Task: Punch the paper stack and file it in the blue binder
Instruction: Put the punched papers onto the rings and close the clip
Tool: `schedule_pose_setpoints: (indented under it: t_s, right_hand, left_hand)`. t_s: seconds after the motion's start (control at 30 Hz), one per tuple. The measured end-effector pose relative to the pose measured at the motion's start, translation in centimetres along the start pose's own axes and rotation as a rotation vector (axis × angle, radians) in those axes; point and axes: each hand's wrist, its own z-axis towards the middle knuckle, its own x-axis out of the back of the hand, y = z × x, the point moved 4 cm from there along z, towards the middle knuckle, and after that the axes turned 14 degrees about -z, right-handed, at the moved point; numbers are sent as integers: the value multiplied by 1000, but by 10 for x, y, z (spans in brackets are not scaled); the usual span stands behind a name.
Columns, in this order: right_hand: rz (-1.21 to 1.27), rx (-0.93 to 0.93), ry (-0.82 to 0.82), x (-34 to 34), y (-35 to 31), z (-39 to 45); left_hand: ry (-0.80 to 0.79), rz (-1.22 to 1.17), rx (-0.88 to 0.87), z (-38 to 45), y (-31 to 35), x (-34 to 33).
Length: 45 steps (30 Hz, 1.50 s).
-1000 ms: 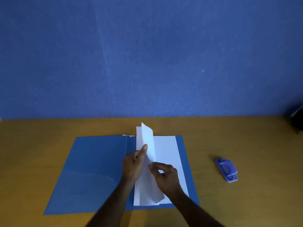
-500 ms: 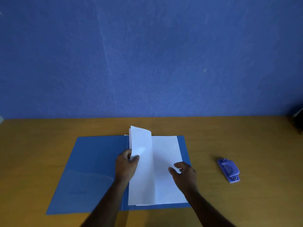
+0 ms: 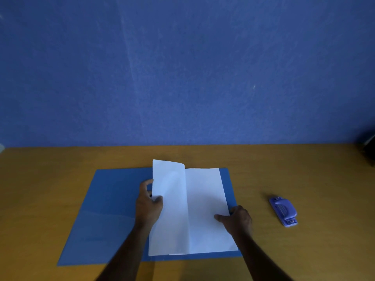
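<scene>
The blue binder (image 3: 109, 203) lies open and flat on the wooden table. A white paper stack (image 3: 205, 207) rests on its right half. The stack's left part is curled up and folded over to the right. My left hand (image 3: 149, 205) pinches that lifted left edge near the binder's spine. My right hand (image 3: 236, 219) grips the stack's right edge, thumb on top of the paper. A small purple hole punch (image 3: 284, 211) sits on the table to the right of the binder, apart from both hands.
The wooden table (image 3: 304, 175) runs back to a blue wall (image 3: 182, 67). A dark object (image 3: 368, 149) sits at the far right edge. Something pale (image 3: 1, 148) shows at the far left edge.
The lifted sheets have been laid further open and flatter. My right hand moved from the middle of the stack out to its right edge. My left hand shifted slightly left along the curled edge.
</scene>
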Motion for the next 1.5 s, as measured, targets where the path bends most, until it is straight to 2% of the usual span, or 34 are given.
schedule_pose_setpoints:
  t_s: [0.2, 0.47, 0.7, 0.97, 1.1, 1.2, 1.4, 1.5]
  right_hand:
    - [61, -56, -45, -9, 2, 7]
    - [231, -56, 9, 13, 1, -8]
    - [151, 4, 11, 20, 0, -16]
    - [-26, 118, 76, 30, -9, -19]
    - [-80, 206, 159, 41, -21, -24]
    - [32, 278, 133, 42, -37, -31]
    - [546, 297, -135, 30, -81, -63]
    - [604, 348, -236, 22, -100, -79]
  left_hand:
    - [5, -4, -3, 3, -3, 3]
    - [-9, 55, -21, 7, -5, 3]
    - [-33, 105, -77, 9, -4, -1]
    - [-55, 102, -77, 12, -4, -6]
    - [-64, 100, -98, 11, 1, -10]
    - [-72, 96, -101, 10, 3, -12]
    - [-53, -37, -69, 7, 11, -15]
    - [-21, -91, -37, 7, 10, -13]
